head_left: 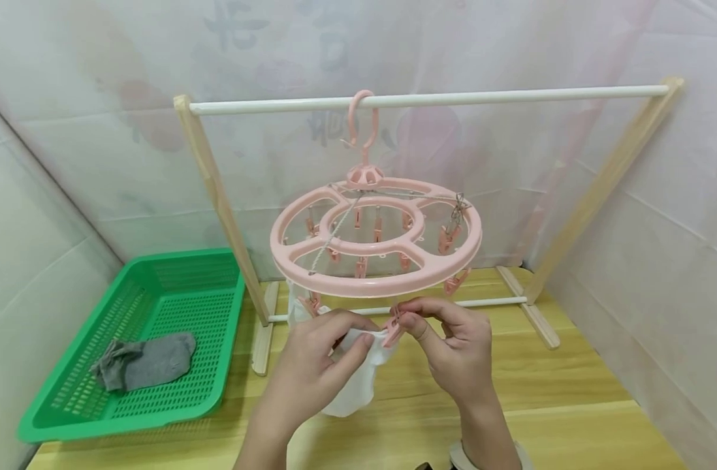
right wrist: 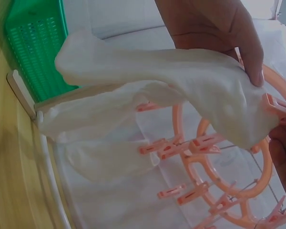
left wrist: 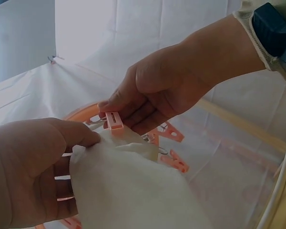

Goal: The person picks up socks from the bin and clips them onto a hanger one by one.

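Observation:
A white sock (head_left: 355,388) hangs from the fingers of my left hand (head_left: 317,362), its thumb and forefinger pinching the cuff. At the cuff's other side my right hand (head_left: 461,352) pinches the handle end of a pink clothes peg (head_left: 393,330), whose jaws lie over the sock's edge. That peg hangs just under the front rim of a pink round drying hanger (head_left: 370,286). In the right wrist view, two more white socks, one long (right wrist: 93,114) and one shorter (right wrist: 109,160), hang from pegs behind the held sock.
The hanger hooks over the white rail (head_left: 511,96) of a wooden-legged stand. Several unused pegs dangle from its rings. To the left, a green basket (head_left: 120,425) holds a grey sock (head_left: 159,361). Everything stands on a wood-grain table (head_left: 546,405) before pale curtains.

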Demonstrator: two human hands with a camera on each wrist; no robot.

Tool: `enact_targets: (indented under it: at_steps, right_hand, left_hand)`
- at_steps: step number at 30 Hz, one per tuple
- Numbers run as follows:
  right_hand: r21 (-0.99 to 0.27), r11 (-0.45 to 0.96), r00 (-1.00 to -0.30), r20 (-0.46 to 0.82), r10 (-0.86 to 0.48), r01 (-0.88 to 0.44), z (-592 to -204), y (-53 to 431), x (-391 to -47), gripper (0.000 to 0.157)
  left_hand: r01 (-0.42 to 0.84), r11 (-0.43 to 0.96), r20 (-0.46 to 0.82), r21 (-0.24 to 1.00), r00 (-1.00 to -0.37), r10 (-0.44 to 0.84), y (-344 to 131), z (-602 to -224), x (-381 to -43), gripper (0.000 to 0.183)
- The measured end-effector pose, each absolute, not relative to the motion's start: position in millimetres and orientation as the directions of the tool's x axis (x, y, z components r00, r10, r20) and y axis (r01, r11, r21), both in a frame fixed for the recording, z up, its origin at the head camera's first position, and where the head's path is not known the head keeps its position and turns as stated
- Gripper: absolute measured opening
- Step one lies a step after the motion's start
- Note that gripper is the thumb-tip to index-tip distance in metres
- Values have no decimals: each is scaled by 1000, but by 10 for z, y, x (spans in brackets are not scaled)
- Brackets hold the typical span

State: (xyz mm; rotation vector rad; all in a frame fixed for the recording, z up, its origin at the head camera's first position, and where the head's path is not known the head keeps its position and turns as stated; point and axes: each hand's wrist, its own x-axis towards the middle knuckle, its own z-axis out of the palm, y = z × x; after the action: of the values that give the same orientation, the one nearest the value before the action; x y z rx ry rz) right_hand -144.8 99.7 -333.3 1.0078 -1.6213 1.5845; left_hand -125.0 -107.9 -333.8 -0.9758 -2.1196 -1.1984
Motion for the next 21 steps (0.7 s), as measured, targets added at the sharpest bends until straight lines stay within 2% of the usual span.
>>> enact_targets:
  at_steps: [8,21]
  right_hand:
    - [-485,-13,-483,872,-76,-874,-3335,1009,-1442,8]
    - [-460,11,-459,884,-86,-888,-3326,1021,-1450,11]
  left_hand:
    - [785,353,735,509,-610,297,-1021,-3342,-1239,11]
    - [818,352,780,455,-557,285,-955,-3337,-1236,11]
